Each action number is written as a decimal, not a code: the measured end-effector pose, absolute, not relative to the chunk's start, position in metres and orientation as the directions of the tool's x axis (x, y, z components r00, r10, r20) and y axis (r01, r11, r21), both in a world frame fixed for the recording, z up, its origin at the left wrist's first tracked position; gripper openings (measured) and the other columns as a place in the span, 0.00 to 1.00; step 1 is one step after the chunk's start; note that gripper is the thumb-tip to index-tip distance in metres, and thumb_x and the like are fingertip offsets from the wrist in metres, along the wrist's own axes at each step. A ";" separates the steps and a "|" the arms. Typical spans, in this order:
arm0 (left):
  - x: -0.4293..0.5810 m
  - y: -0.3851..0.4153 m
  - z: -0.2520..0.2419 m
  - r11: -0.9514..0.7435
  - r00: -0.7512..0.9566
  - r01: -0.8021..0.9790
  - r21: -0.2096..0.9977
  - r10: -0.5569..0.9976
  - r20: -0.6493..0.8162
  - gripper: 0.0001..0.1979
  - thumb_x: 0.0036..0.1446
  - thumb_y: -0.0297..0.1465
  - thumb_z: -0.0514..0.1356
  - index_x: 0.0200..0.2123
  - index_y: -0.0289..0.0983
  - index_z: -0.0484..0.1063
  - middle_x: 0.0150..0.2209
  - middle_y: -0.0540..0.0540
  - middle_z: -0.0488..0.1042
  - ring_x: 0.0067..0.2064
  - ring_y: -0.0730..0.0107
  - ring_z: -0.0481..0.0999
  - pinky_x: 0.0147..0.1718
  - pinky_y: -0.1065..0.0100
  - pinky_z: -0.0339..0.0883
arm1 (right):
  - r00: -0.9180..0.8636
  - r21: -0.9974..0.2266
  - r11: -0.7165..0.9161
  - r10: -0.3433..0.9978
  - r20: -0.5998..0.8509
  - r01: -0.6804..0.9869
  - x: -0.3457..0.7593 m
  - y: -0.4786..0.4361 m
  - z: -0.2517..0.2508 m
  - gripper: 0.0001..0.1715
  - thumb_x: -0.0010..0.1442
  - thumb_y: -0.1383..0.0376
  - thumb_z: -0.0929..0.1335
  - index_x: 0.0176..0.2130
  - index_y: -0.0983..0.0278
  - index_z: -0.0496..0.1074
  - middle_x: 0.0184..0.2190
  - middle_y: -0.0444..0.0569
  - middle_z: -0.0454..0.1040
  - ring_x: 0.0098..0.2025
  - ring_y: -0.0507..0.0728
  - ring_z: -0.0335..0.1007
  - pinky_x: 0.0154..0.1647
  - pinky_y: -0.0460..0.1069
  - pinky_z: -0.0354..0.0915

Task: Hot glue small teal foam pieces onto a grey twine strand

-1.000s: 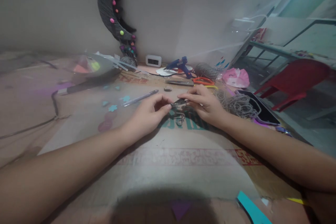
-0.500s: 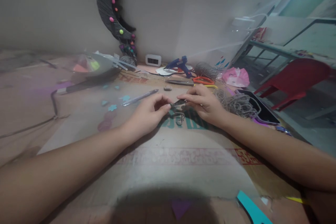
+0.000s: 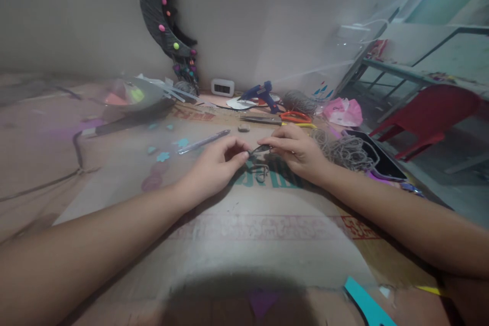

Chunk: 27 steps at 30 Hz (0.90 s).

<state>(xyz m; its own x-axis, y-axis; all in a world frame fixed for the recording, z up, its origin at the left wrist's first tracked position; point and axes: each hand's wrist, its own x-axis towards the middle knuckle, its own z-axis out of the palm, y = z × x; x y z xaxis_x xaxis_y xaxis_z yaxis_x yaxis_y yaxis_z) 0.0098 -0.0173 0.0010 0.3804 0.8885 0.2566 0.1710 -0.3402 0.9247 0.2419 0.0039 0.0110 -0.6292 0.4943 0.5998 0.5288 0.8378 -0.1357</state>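
My left hand [image 3: 225, 158] is closed in a pinch, thumb against forefinger, on one end of a short dark strand of yarn [image 3: 262, 148]. The other end sits between the thumb and fingers of my right hand [image 3: 296, 152], also pinched. The strand bows slightly across the small gap between both hands. Just below it, a loose curl of grey yarn [image 3: 262, 173] shows over the printed sheet. A small rounded grey piece [image 3: 243, 128] lies beyond my fingertips. To the left of my left hand is a clear pen [image 3: 204, 142].
Orange-handled scissors [image 3: 294, 117] and a blue glue gun [image 3: 262, 94] lie behind my hands. Tangled grey yarn [image 3: 347, 150] and a dark phone or tablet [image 3: 382, 158] are at right. A teal-handled tool [image 3: 367, 303] lies in front; a decorated dark crescent [image 3: 162, 20] hangs on the wall.
Both hands keep almost the same place and grip. The dark strand between them now bows up a little and looks thinner.
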 end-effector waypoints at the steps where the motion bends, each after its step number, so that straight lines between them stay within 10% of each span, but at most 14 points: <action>1: 0.010 -0.017 0.001 -0.338 0.375 0.173 0.925 0.891 0.255 0.03 0.58 0.30 0.59 0.34 0.38 0.72 0.34 0.48 0.74 0.38 0.67 0.72 0.37 0.66 0.65 | -0.614 -0.148 0.831 0.505 0.607 0.537 0.242 0.003 0.011 0.20 0.67 0.67 0.63 0.53 0.51 0.75 0.36 0.48 0.72 0.38 0.57 0.66 0.40 0.54 0.64; 27: 0.012 -0.020 0.004 -0.219 0.318 0.165 0.962 0.935 0.159 0.09 0.59 0.37 0.60 0.33 0.37 0.71 0.31 0.49 0.74 0.35 0.69 0.73 0.38 0.66 0.65 | -0.365 -0.329 0.603 0.745 0.559 0.727 0.247 0.024 0.001 0.20 0.64 0.64 0.64 0.54 0.62 0.73 0.46 0.56 0.72 0.50 0.62 0.69 0.54 0.60 0.64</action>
